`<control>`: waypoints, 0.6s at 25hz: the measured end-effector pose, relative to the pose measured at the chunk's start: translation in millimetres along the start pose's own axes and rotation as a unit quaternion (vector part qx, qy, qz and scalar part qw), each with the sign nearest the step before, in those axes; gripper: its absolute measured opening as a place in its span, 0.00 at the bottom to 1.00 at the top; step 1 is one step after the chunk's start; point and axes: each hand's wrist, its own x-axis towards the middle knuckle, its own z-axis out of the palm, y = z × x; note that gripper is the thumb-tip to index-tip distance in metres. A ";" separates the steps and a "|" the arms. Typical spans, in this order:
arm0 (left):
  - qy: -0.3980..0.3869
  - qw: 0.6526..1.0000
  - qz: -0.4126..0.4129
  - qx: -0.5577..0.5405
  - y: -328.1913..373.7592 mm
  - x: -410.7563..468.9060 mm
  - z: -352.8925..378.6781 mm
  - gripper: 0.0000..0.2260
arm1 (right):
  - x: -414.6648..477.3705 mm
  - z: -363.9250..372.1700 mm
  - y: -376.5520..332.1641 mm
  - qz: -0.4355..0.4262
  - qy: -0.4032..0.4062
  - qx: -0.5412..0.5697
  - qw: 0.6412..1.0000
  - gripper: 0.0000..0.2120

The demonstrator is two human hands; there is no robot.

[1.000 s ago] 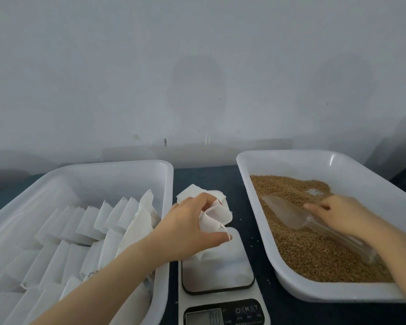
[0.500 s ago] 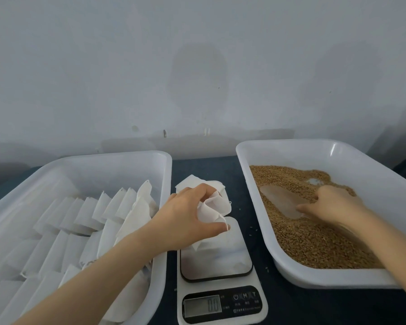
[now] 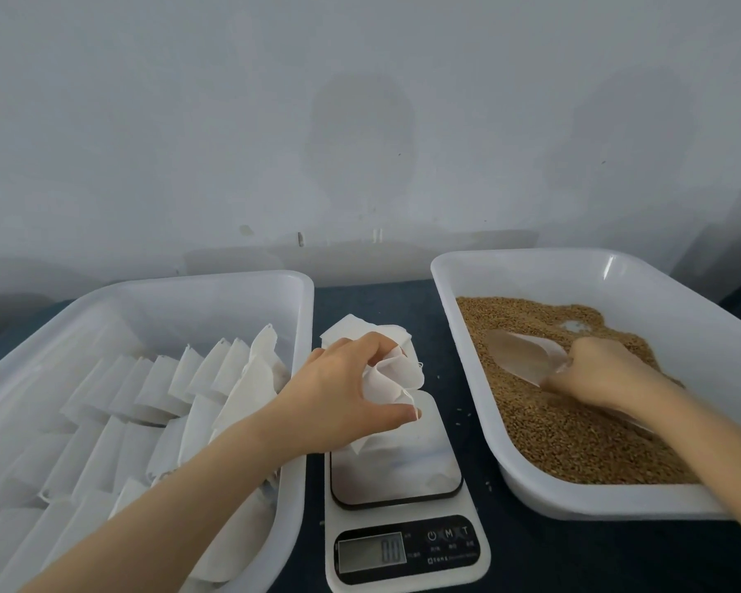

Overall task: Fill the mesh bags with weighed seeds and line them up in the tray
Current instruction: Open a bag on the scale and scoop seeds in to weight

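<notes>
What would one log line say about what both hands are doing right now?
left hand: holds mesh bag over scale | right hand: grips scoop in seeds

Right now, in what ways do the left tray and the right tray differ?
The left tray holds rows of white mesh bags; the right tray holds loose brown seeds. The right tray also has a clear scoop in it, gripped by the right hand; the left tray shows no tool. Both are white, translucent plastic trays with rounded corners, standing on the dark table.
</notes>
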 end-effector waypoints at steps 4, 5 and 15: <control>0.000 1.000 0.002 0.014 0.7 0.2 0.2 0.22 | -3.5 4.5 -4.9 -0.010 -0.039 0.012 0.999 0.13; 0.000 1.000 0.004 0.015 0.8 0.1 0.3 0.22 | -4.7 4.2 -6.5 -0.013 -0.046 0.023 0.999 0.13; -0.003 1.000 0.006 0.019 -1.2 0.9 1.0 0.22 | -17.0 -2.4 -14.4 -0.032 -0.102 0.071 0.992 0.16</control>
